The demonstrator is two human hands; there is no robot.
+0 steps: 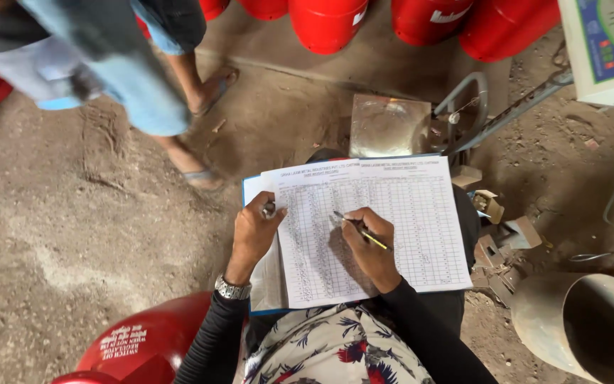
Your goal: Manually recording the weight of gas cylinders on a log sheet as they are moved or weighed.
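The person's right hand [372,245] has its grip closed around a slim yellow and black pen [361,231], whose tip rests on the left-hand page of a white ruled record sheet filled with handwritten columns [406,220]. The sheet lies on a blue-edged register book [261,284] held across the person's lap, above a floral-patterned garment [335,352]. The left hand [254,235] presses down on the sheet's left edge, fingers curled, with a small dark object pinched at the thumb; what it is cannot be told. A silver metal wristwatch [232,288] sits on the left wrist, above a black sleeve [207,341].

Just beyond the book stands a square steel weighing platform [389,124] on the dusty concrete floor [72,235]. A white display unit with green lit digits [609,43] is at the upper right. Red gas cylinders [328,21] line the top edge, and another red cylinder [143,341] lies near the person's left elbow. A rusty metal pipe end [584,327] is at the lower right. Another person's legs in sandals [193,135] stand at the upper left.
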